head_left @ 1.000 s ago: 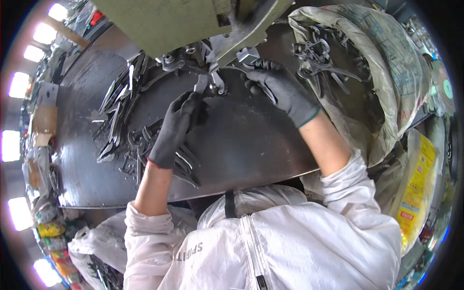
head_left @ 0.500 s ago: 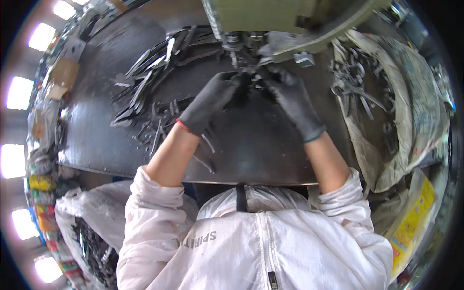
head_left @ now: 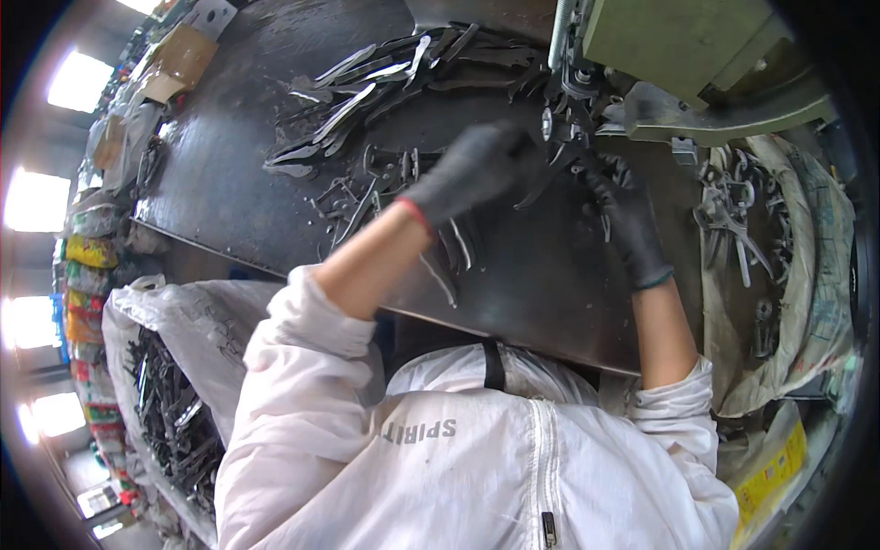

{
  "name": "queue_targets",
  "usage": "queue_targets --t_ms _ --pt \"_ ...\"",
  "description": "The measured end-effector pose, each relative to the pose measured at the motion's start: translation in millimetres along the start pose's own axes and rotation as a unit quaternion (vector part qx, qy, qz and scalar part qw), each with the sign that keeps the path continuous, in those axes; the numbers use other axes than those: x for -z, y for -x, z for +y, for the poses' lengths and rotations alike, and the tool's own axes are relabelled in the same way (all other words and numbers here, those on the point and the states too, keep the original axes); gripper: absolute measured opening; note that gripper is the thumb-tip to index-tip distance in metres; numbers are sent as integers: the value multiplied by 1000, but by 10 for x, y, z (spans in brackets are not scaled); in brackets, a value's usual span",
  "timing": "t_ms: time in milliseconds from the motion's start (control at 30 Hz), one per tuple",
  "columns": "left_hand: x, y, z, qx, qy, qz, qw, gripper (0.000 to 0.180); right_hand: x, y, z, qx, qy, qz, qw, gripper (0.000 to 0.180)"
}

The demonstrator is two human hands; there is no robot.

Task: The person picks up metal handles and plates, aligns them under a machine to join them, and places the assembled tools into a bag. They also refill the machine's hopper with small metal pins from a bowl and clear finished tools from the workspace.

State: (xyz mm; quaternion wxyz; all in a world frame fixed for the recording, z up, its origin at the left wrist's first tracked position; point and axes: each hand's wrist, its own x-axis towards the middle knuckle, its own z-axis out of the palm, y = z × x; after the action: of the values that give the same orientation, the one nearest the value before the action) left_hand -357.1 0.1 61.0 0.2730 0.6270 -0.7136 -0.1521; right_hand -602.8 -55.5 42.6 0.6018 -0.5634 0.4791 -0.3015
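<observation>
While the big green machine (head_left: 683, 41) stands over the dark worktop (head_left: 229, 174), the left hand (head_left: 472, 165) and right hand (head_left: 628, 215), both gloved, hold a small metal part (head_left: 559, 156) under it, where fingers could get pinched.

Dark knit gloves, white zipped jacket

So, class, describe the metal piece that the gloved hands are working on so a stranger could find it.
Start at the green machine over the dark steel table. Just below its head, the left hand and right hand meet on a dark plier-shaped piece. Unlike the loose piles, it alone is held.
</observation>
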Motion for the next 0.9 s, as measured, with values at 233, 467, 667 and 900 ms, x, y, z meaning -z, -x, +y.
queue_targets --t_ms 233,467,667,900 --pt "1546 1291 -2088 208 -272 -39 939 48 68 -39 94 -10 -87 17 996 31" --pt "1853 1938 -2664 133 -187 -18 973 28 33 181 -293 -23 -92 -51 994 26" --pt "1554 1164 -1827 253 114 173 945 29 79 145 -7 -91 -81 1 993 26" --pt "900 378 124 107 222 -158 956 32 57 255 32 -50 -126 5 991 27"
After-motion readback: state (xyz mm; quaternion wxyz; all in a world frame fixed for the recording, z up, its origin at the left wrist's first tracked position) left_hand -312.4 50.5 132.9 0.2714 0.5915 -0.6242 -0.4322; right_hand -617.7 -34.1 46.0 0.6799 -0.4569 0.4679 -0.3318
